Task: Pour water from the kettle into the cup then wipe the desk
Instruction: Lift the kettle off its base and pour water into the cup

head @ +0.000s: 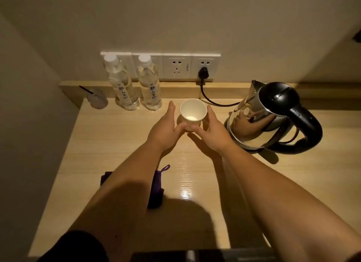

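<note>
Cup [193, 112] upright on wooden table [125, 136] against beige wall; kettle [271, 117] right. Left hand [166, 128], right hand [211, 130] cradle cup base, fingers loosely curved.

Bottles [134, 85] crowd back-left, kettle [273, 115] blocks right, near desk [195, 173] seemingly open

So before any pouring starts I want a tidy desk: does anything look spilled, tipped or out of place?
Nothing stands out. The paper cup stands upright between the left hand and right hand, the kettle sits on its base, both water bottles are upright, and the desk shows no spill.
</note>
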Action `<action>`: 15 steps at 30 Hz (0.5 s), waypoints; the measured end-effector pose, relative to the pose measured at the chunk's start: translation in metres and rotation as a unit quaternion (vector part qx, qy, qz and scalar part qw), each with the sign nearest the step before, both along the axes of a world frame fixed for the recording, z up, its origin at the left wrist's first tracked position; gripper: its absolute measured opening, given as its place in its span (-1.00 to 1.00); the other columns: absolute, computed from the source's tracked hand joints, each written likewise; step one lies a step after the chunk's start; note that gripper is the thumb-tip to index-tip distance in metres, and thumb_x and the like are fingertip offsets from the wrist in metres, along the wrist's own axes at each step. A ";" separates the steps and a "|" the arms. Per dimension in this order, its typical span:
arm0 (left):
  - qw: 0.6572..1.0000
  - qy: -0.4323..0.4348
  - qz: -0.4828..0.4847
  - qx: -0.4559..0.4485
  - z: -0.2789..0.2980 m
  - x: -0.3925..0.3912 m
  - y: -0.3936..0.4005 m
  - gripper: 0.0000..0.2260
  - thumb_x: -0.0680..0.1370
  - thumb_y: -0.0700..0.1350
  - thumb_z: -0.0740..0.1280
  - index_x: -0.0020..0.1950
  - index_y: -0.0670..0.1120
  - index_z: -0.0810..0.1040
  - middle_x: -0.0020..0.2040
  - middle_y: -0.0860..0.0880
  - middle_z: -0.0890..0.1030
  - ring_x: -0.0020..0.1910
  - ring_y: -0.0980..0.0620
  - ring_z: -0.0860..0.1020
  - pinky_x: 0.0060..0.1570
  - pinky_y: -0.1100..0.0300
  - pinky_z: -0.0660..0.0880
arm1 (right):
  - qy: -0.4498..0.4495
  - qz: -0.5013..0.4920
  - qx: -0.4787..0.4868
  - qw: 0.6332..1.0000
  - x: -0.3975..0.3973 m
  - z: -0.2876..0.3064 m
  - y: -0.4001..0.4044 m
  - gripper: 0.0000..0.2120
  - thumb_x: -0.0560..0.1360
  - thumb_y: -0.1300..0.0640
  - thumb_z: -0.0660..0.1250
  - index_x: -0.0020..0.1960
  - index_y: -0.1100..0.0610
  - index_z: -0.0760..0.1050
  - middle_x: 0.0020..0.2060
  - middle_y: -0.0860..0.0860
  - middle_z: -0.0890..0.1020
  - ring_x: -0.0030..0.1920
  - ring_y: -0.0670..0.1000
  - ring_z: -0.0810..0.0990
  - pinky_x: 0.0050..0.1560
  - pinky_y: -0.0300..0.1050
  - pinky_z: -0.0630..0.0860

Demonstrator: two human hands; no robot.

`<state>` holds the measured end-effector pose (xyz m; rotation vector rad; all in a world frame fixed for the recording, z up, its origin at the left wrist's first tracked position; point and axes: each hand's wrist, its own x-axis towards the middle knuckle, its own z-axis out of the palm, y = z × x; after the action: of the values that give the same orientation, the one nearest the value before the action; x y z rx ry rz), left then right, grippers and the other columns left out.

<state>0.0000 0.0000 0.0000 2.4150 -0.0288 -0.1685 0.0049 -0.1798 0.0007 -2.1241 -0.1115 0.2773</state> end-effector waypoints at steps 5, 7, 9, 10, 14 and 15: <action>0.990 -0.006 -0.009 -0.143 -0.003 0.003 -0.014 -0.40 0.55 0.06 0.33 0.53 0.11 0.15 0.40 0.08 0.43 0.33 0.05 0.41 0.17 0.18 0.39 | 0.011 -0.022 0.057 0.998 0.004 -0.006 -0.002 -0.28 0.38 -0.20 0.45 0.44 -0.17 0.21 0.30 -0.16 0.46 0.25 -0.12 0.44 0.15 -0.16 0.43; 0.985 -0.014 -0.006 -0.174 -0.005 -0.004 -0.016 -0.43 0.53 0.04 0.37 0.48 0.12 0.21 0.35 0.12 0.46 0.27 0.14 0.41 0.07 0.33 0.35 | 0.014 -0.030 0.057 0.998 0.000 -0.007 -0.006 -0.32 0.39 -0.14 0.46 0.42 -0.17 0.24 0.27 -0.18 0.46 0.23 -0.13 0.45 0.10 -0.20 0.41; 0.984 -0.025 -0.007 -0.175 -0.001 -0.015 -0.018 -0.43 0.52 0.03 0.38 0.48 0.13 0.23 0.33 0.14 0.46 0.22 0.23 0.39 0.02 0.42 0.31 | 0.014 -0.034 0.048 0.998 -0.010 -0.003 -0.009 -0.32 0.39 -0.10 0.47 0.41 -0.17 0.24 0.28 -0.17 0.47 0.21 -0.15 0.45 0.06 -0.23 0.40; 0.984 -0.024 -0.007 -0.176 0.002 -0.021 -0.020 -0.43 0.52 0.03 0.39 0.47 0.12 0.23 0.32 0.16 0.46 0.20 0.27 0.38 0.01 0.44 0.30 | 0.014 -0.039 0.041 0.998 -0.017 0.001 -0.010 -0.32 0.39 -0.10 0.48 0.41 -0.17 0.25 0.28 -0.16 0.48 0.19 -0.16 0.45 0.03 -0.27 0.39; 0.983 -0.014 -0.008 -0.183 0.010 -0.056 -0.025 -0.42 0.51 0.02 0.40 0.47 0.09 0.24 0.30 0.19 0.44 0.18 0.31 0.35 0.01 0.45 0.28 | 0.004 -0.055 0.015 0.998 -0.052 0.011 -0.016 -0.33 0.40 -0.08 0.48 0.41 -0.12 0.27 0.23 -0.18 0.49 0.16 -0.19 0.42 -0.02 -0.33 0.33; 0.983 -0.010 -0.011 -0.182 0.012 -0.066 -0.027 -0.42 0.52 0.02 0.40 0.47 0.08 0.24 0.33 0.14 0.44 0.21 0.27 0.36 0.03 0.40 0.29 | 0.004 -0.054 0.004 0.999 -0.062 0.015 -0.018 -0.34 0.40 -0.07 0.48 0.42 -0.11 0.28 0.23 -0.18 0.49 0.17 -0.18 0.42 0.01 -0.29 0.34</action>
<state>-0.0656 -0.0270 0.0124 2.0521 -0.0887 -0.1369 -0.0572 -0.1981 0.0156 -2.1118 0.0072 0.2206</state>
